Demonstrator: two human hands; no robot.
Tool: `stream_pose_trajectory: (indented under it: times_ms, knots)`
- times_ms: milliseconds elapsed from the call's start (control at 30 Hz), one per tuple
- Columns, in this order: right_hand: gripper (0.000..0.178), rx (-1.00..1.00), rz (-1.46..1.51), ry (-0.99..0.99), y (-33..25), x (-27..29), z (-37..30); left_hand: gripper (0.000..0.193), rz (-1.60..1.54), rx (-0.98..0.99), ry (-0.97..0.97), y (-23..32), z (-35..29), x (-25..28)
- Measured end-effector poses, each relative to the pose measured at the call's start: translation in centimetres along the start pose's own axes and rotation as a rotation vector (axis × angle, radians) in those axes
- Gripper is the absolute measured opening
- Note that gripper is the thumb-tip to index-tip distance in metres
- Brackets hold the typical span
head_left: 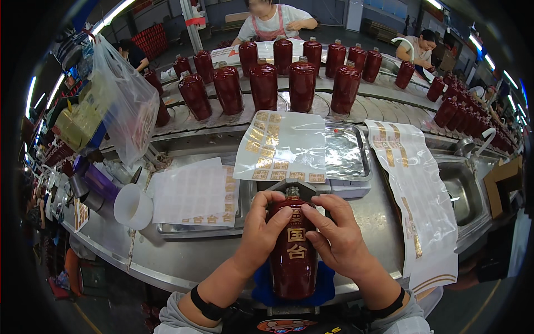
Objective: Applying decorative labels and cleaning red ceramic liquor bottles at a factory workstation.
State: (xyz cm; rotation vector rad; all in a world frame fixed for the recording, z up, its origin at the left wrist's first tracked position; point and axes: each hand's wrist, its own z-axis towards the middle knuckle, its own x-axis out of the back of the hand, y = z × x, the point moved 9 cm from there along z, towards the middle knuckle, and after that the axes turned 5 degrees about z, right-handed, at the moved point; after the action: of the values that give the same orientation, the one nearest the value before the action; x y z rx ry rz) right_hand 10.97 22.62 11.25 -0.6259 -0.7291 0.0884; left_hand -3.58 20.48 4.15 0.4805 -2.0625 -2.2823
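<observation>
A dark red glass bottle (293,278) with gold characters down its front lies tilted in front of me, its neck pointing away. Under its base end is a blue cloth (328,283). My left hand (260,231) wraps the bottle's left shoulder, its thumb pressed on the front near the upper gold mark. From the right side, my right hand (340,236) holds the bottle, with thumb and fingertips against its front. A dark angular support (305,185) stands behind the neck. Just beyond it, a sheet of gold decals (303,136) lies partly over a metal tray (353,153).
On the left are more decal sheets (186,189), a white plastic cup (132,206) and a hanging clear bag (130,100). A long decal sheet (425,189) and a sink (467,186) are to the right. Several red bottles (263,86) stand along the conveyor; co-workers (278,19) sit beyond.
</observation>
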Motion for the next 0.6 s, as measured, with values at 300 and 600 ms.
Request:
stream_pose_trajectory:
  times_ms: [300, 600]
  knots:
    - [0.053, -0.021, -0.002, 0.016, 0.3, 0.4, -0.2, 0.032, 0.076, -0.155, 0.04, 1.1, -0.3, 0.7]
    - [0.043, -0.225, 0.239, 0.204, 2.3, 2.9, -1.0, 0.042, 0.999, -0.88, -0.088, 6.6, -2.7, -0.9]
